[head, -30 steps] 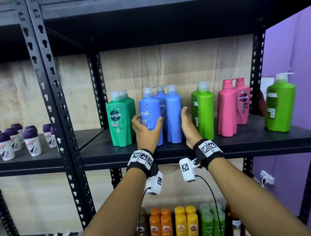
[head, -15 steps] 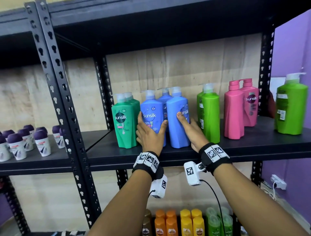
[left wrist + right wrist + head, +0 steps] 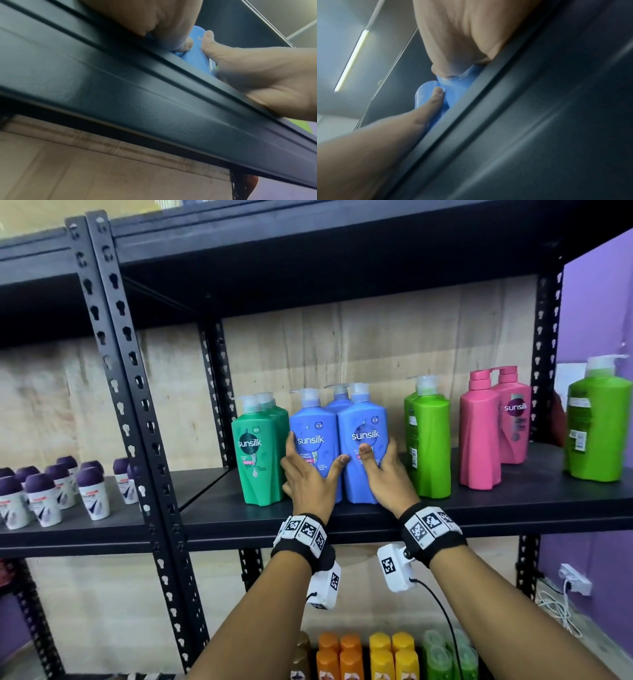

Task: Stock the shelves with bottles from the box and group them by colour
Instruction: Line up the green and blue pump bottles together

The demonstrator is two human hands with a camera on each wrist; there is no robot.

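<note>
Three blue pump bottles stand together on the black shelf (image 3: 342, 517). My left hand (image 3: 313, 470) grips the left blue bottle (image 3: 313, 436), fingers round its left side and thumb on its front. My right hand (image 3: 378, 462) grips the right blue bottle (image 3: 363, 426), thumb on the label and fingers round its right side. A third blue bottle (image 3: 339, 402) stands behind them. Both front labels face me. The left wrist view shows a blue bottle (image 3: 195, 56) between the two thumbs above the shelf edge (image 3: 154, 101). In the right wrist view the blue bottles (image 3: 453, 88) are partly hidden by both hands.
Dark green bottles (image 3: 257, 450) stand just left of the blue ones. To the right are light green bottles (image 3: 430, 440), pink bottles (image 3: 479, 436) and one more light green bottle (image 3: 597, 426). Small purple-capped bottles (image 3: 44, 498) fill the left shelf. Orange, yellow and green bottles (image 3: 394, 655) stand below.
The right blue bottle has turned from side-on to label forward, snug against the left one. My right hand went from flat beside it to gripping it. My left hand kept its hold.
</note>
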